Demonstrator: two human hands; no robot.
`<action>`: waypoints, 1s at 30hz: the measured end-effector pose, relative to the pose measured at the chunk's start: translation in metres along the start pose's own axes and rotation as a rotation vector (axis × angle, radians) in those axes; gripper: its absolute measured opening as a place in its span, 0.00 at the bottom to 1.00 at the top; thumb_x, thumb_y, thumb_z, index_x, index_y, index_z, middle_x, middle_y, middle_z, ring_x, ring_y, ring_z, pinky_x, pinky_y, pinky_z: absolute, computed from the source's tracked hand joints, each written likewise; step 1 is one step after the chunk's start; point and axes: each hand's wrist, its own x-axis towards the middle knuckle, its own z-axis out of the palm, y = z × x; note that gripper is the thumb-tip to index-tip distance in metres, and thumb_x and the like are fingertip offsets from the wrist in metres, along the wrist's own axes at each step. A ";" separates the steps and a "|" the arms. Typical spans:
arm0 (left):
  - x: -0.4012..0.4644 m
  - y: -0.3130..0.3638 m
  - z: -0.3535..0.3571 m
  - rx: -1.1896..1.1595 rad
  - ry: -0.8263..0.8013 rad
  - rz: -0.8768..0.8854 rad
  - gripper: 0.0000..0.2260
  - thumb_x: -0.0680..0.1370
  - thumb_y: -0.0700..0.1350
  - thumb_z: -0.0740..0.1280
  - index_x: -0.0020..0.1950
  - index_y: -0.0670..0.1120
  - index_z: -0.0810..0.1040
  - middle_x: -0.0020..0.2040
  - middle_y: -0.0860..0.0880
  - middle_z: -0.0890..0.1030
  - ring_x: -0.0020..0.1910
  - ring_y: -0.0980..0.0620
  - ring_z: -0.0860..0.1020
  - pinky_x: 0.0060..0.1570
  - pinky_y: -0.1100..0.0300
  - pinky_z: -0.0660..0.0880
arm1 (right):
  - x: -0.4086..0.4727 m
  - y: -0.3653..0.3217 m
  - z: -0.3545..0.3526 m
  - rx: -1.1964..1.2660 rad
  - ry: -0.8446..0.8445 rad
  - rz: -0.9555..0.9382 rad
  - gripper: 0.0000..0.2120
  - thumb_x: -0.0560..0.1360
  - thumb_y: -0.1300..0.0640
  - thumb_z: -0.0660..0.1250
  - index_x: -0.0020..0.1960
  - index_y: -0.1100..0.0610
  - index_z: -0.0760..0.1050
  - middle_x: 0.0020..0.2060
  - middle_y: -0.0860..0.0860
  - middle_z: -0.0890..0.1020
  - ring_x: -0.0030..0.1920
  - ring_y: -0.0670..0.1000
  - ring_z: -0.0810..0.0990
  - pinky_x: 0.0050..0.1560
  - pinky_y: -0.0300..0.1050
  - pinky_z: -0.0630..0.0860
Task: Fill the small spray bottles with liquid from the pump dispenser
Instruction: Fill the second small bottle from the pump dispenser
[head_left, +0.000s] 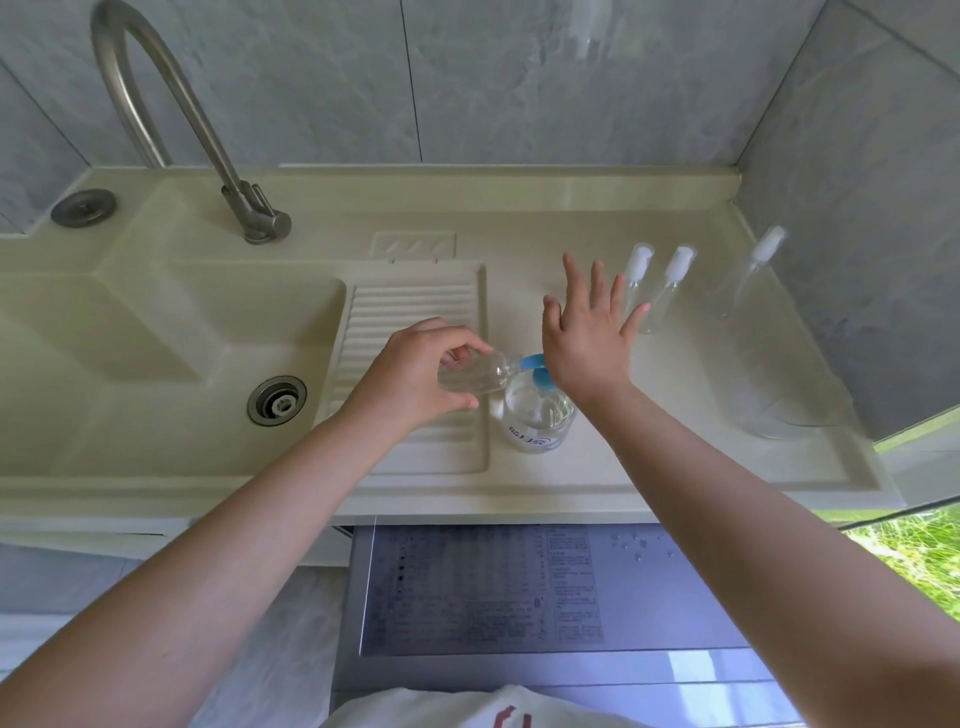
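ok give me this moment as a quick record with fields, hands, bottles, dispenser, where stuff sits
left hand: left hand grips a small clear bottle, tilted, its neck at the blue spout
right hand: right hand with fingers spread, palm pressing on the pump head
dispenser: pump dispenser upright on the counter, partly filled with clear liquid
waiting bottles: three capped spray bottles standing on the counter to the right, look empty
surroundings: sink with faucet at left, ribbed drainboard under the left hand
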 end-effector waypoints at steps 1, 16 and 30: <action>0.000 0.000 0.000 0.001 0.001 0.001 0.24 0.63 0.40 0.82 0.57 0.54 0.82 0.49 0.55 0.77 0.49 0.54 0.79 0.50 0.67 0.74 | 0.001 -0.001 -0.003 0.044 -0.012 0.025 0.26 0.85 0.47 0.49 0.82 0.47 0.49 0.81 0.55 0.49 0.80 0.59 0.40 0.76 0.67 0.36; 0.002 -0.003 0.001 -0.013 0.013 0.010 0.25 0.62 0.41 0.82 0.56 0.54 0.82 0.48 0.56 0.77 0.47 0.55 0.79 0.48 0.67 0.74 | 0.006 -0.004 -0.009 -0.006 -0.017 -0.009 0.27 0.84 0.47 0.51 0.81 0.46 0.48 0.81 0.55 0.49 0.80 0.61 0.41 0.75 0.69 0.37; 0.003 -0.007 0.002 -0.019 0.009 0.006 0.25 0.62 0.41 0.82 0.57 0.55 0.82 0.48 0.58 0.76 0.48 0.56 0.79 0.47 0.71 0.71 | 0.007 -0.009 -0.013 -0.154 0.013 -0.126 0.29 0.84 0.50 0.52 0.82 0.47 0.46 0.81 0.56 0.48 0.80 0.62 0.41 0.75 0.71 0.39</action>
